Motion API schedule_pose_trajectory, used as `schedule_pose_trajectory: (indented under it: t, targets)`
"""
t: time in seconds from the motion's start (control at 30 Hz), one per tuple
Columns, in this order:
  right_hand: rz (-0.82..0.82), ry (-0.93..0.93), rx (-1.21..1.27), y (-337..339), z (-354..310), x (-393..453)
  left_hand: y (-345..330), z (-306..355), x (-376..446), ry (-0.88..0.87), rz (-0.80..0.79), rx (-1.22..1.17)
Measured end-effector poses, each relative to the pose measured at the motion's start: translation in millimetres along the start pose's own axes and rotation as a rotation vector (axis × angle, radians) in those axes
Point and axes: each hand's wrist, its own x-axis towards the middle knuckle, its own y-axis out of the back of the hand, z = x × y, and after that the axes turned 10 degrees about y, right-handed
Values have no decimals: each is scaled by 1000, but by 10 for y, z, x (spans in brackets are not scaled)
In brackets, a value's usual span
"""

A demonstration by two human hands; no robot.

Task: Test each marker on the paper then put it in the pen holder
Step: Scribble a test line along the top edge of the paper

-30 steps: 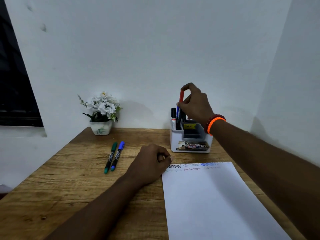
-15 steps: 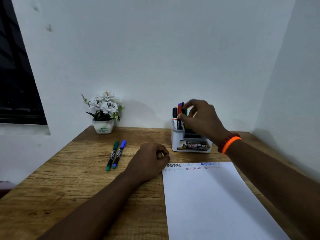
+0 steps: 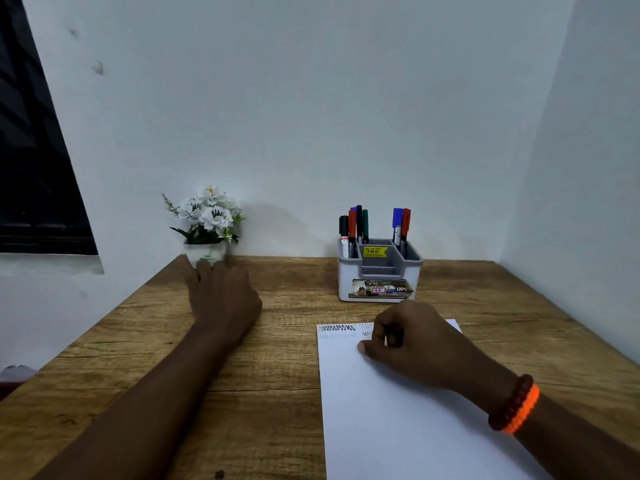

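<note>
A white and grey pen holder (image 3: pixel 379 282) stands at the back of the wooden table (image 3: pixel 263 393). Several markers (image 3: pixel 354 227) stand in its left compartment and two more markers (image 3: pixel 401 224) in its right one. The white paper (image 3: pixel 398 427) lies in front of it, with coloured test scribbles (image 3: pixel 337 329) along its top edge. My left hand (image 3: pixel 221 299) reaches forward on the left with its fingers stretched out flat, low over the table. The green and blue markers seen there earlier are hidden. My right hand (image 3: pixel 412 344) rests on the paper's top edge, fingers curled, holding nothing.
A small white pot of white flowers (image 3: pixel 207 220) stands just beyond my left fingertips, against the back wall. A side wall runs close along the table's right edge. A dark window (image 3: pixel 31 168) is at the far left.
My right hand let go of the red marker in the holder and came back down onto the paper. My left hand left the paper's corner and moved left over the two loose markers.
</note>
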Motion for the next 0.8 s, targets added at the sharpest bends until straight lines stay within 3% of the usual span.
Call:
schedule_pose_trajectory:
  t: [0.23,0.33,0.43,0.6,0.8]
  targets:
    - [51,-15,54,-2,14,-7,-9,109,-63,-47,-22,2]
    - [66,-19,73,1,8,-2,-34,175,-81,-106,5,-102]
    - [88,-38,106,15,6,-14,7,219,-97,-163,-11,-453]
    - [167,-66,198,32,-24,-21,230,349,-270,-21,-282,-975]
    - [348,-119,673,54,-163,-6,403,570,-580,77,-569,-1407]
